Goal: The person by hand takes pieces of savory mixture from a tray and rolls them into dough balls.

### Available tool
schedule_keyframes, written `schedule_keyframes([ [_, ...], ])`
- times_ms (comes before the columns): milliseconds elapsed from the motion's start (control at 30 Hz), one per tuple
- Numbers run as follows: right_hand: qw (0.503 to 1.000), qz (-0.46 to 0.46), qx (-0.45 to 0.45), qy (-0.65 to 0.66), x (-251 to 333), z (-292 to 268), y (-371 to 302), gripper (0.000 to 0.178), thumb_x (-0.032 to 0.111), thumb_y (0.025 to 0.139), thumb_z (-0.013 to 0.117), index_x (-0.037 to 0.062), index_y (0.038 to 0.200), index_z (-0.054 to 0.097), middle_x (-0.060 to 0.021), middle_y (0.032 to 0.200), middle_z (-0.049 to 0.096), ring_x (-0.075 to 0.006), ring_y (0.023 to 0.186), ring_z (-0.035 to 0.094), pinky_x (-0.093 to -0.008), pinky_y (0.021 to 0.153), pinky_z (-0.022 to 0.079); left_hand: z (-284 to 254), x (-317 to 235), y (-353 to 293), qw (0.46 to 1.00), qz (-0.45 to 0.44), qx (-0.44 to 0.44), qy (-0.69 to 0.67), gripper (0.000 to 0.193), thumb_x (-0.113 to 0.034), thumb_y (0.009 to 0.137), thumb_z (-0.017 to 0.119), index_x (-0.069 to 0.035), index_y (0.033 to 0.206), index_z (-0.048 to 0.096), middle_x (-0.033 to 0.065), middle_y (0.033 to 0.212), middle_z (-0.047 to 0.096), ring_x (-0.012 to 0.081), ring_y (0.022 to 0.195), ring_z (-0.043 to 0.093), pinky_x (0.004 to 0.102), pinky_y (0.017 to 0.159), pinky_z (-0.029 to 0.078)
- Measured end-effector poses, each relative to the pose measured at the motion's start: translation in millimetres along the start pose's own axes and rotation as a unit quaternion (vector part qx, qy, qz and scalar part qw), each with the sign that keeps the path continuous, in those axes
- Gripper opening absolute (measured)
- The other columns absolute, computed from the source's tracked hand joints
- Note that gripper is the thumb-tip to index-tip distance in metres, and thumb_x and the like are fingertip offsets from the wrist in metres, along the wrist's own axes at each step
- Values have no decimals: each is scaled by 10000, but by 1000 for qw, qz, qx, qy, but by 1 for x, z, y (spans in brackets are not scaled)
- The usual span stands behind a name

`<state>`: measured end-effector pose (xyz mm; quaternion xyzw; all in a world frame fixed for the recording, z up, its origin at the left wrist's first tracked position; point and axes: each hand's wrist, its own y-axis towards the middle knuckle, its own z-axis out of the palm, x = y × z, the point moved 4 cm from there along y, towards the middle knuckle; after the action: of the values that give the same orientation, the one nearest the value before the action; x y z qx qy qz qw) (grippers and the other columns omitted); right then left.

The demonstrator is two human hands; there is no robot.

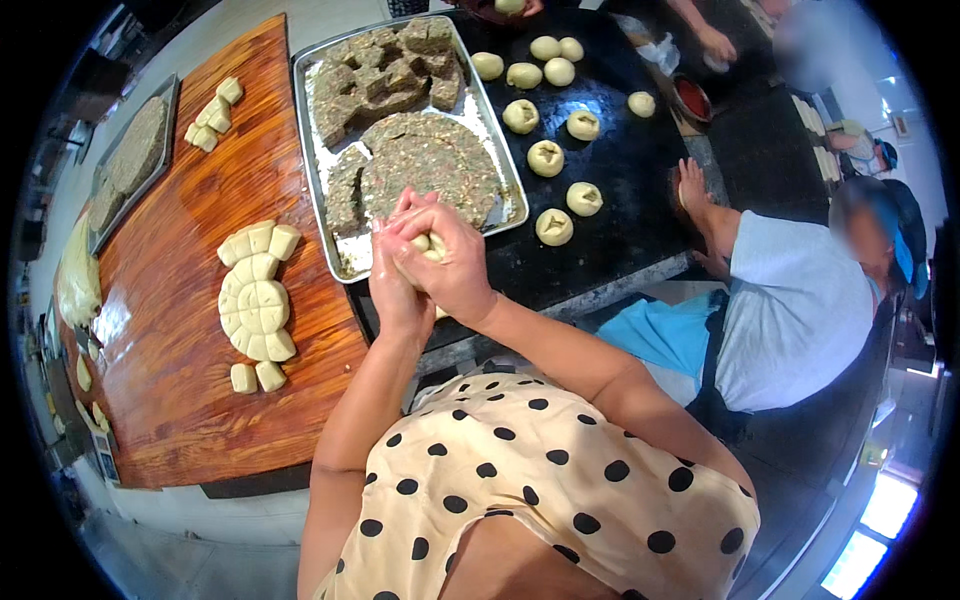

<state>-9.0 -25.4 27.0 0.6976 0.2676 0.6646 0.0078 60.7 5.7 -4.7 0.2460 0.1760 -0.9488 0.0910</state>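
Observation:
My left hand [397, 292] and my right hand [456, 258] are clasped together around a pale dough ball [432, 246], which peeks out between the fingers. They hover over the near right corner of a metal tray [480, 120]. A speckled grey-brown filling [430, 165] lies in that tray, one large slab in front and cut chunks behind. To the right, on a black flat surface [630, 180], sit several dough balls [545, 158], the nearer ones with pinched, creased tops. Part of another pale dough piece [441, 312] shows below my right wrist.
Cut dough pieces [255, 305] rest on the wooden table [180, 380] at left, with a smaller group [213, 115] behind. A second filling tray [165, 130] stands far left. At right, a co-worker's hand [692, 188] touches the black surface's edge. A red-filled bowl [692, 98] is beyond.

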Motion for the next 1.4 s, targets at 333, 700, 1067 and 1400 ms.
schedule_keyframes([
  [333, 994, 18, 98, 40, 15, 10, 5, 655, 192, 953, 647, 49, 1525, 360, -171, 1430, 548, -241, 1322, 523, -416, 1175, 287, -24, -24, 3, 996, -60, -8, 59, 745, -628, 1029, 282, 13, 1325, 518, 179, 1306, 598, 262, 1172, 616, 388, 1019, 503],
  [700, 991, -66, 33, -111, 2, -10, -17, 124, 114, 923, 633, 29, 919, 724, -115, 993, 704, -268, 986, 667, -413, 972, 494, -18, 0, -2, 990, -135, -21, -39, 783, -657, 998, 344, 18, 1372, 471, 222, 1293, 596, 303, 1192, 598, 408, 1051, 480],
  [1067, 993, 45, -83, -70, -45, -84, -60, 211, 128, 994, 529, 10, 1005, 703, -127, 1034, 727, -270, 1007, 690, -445, 1048, 470, -22, 94, -13, 960, -272, -57, 36, 720, -637, 1014, 354, -20, 1332, 542, 120, 1283, 613, 230, 1207, 591, 387, 1031, 474],
  [1400, 791, 420, -292, 334, -88, -234, -168, 393, 304, 1057, 498, -50, 1189, 607, -189, 1112, 692, -273, 1077, 670, -385, 978, 526, 19, 225, 81, 440, 175, 336, 814, 903, -213, 737, 829, -20, 1474, 344, 262, 1512, 362, 411, 1345, 445, 456, 1109, 401],
])
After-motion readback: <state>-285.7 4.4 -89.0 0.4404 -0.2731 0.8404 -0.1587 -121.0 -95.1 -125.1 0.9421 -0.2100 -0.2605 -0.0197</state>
